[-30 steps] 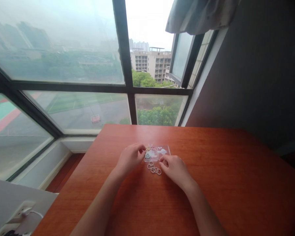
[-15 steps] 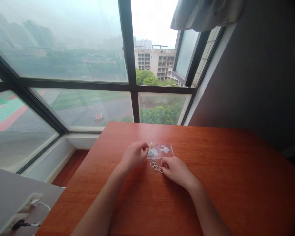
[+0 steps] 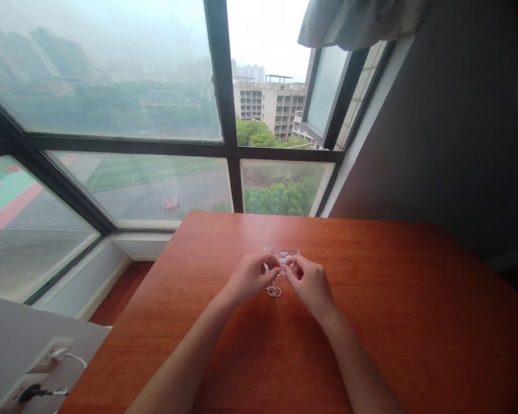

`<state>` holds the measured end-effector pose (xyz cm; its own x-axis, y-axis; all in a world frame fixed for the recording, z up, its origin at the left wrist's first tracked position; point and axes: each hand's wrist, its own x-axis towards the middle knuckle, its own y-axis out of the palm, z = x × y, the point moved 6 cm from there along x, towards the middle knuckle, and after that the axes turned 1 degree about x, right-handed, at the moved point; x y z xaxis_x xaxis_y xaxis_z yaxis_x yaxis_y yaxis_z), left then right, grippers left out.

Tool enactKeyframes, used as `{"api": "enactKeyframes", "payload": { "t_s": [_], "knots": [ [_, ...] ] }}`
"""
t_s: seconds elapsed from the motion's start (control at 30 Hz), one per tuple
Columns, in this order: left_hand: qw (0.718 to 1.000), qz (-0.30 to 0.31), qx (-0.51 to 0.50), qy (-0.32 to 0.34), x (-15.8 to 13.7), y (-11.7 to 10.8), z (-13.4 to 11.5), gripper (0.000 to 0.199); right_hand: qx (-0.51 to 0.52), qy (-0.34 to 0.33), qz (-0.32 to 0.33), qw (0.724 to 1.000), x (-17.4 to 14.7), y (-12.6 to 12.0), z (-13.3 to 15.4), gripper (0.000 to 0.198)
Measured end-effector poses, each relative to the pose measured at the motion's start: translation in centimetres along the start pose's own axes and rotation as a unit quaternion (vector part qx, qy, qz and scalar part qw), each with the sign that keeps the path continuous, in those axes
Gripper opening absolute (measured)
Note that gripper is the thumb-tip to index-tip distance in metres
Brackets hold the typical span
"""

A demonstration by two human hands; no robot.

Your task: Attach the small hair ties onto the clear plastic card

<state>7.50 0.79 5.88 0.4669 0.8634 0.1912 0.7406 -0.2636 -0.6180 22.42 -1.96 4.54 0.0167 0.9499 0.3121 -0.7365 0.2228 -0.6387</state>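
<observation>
My left hand [image 3: 252, 277] is closed in a pinch over the left part of a clear plastic box [image 3: 294, 253]; anything in its fingertips is too small to make out. Facing it, fingertips almost touching, my right hand [image 3: 313, 284] pinches a small pale ring [image 3: 283, 268], partly hidden by the fingers. Several whitish rings [image 3: 274, 291] lie overlapping on the table just below the hands. The hands cover most of the box, though small white pieces show at its back.
The brown wooden table [image 3: 406, 322] runs up to a dark-framed window [image 3: 237, 152]. A grey wall [image 3: 414, 144] rises at the right. Wall sockets with plugs [image 3: 58, 355] are at the lower left, beyond the table's edge.
My right hand has lifted from the rings and moved up and slightly right with one of them. My left hand has moved right, and the two hands' fingertips now meet before the box.
</observation>
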Motion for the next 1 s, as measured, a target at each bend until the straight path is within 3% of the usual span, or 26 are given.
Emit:
{"api": "enactKeyframes", "payload": {
  "t_s": [0.37,0.53,0.8,1.0],
  "knots": [
    [0.999,-0.035,0.033,-0.001,0.2,0.1,-0.1,0.01,-0.005,-0.009,-0.002,1.0,0.0,-0.1,0.5,0.016],
    [0.992,-0.08,0.099,-0.012,0.1,-0.3,0.6,0.009,-0.016,-0.005,-0.012,1.0,0.0,-0.3,0.5,0.016],
    [0.978,-0.083,0.19,-0.029,-0.2,-0.5,1.0,0.012,-0.04,-0.007,-0.004,0.999,0.0,-0.3,0.4,0.014],
    [0.979,-0.086,0.183,-0.033,-0.1,-1.3,1.3,0.012,-0.064,0.006,0.075,0.995,-0.2,0.7,0.4,0.013]
  ]
}}
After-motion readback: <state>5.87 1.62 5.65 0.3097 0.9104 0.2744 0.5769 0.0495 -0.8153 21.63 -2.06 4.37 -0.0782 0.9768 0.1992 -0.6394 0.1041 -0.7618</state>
